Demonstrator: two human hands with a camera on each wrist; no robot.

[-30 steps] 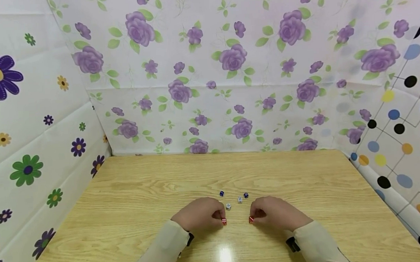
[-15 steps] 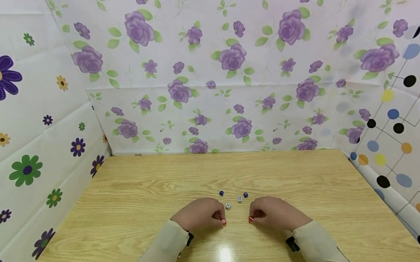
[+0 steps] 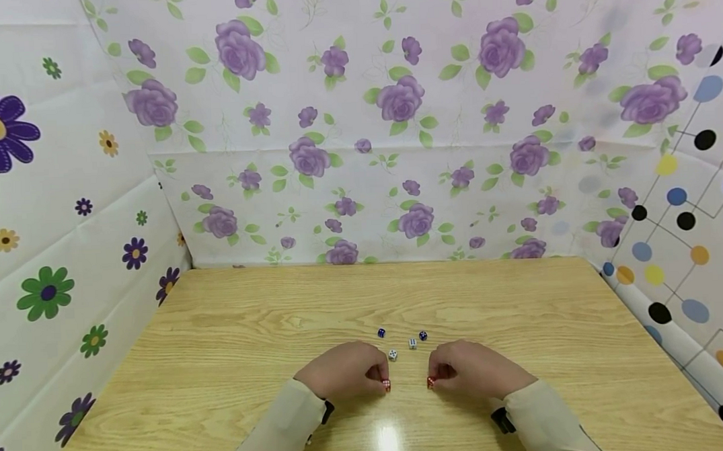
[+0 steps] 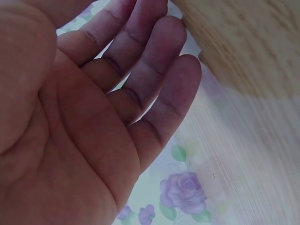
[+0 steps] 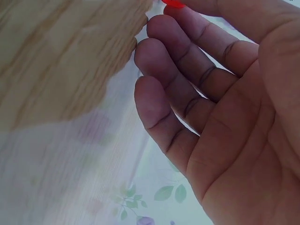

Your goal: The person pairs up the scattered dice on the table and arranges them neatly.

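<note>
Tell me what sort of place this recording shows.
Probably a makeshift indoor recording booth: patterned sheets line the back and both sides of a wood-grain table, with small dice on it.

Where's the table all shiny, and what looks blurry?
Head view: the table shines white near the bottom middle; left wrist: pale, smeary reflections on the table, left hand dim; right wrist: table smeary again, one red die just a blurry sliver up top.

Two dice (image 3: 387, 386); four dice (image 3: 412, 344) behind
</note>
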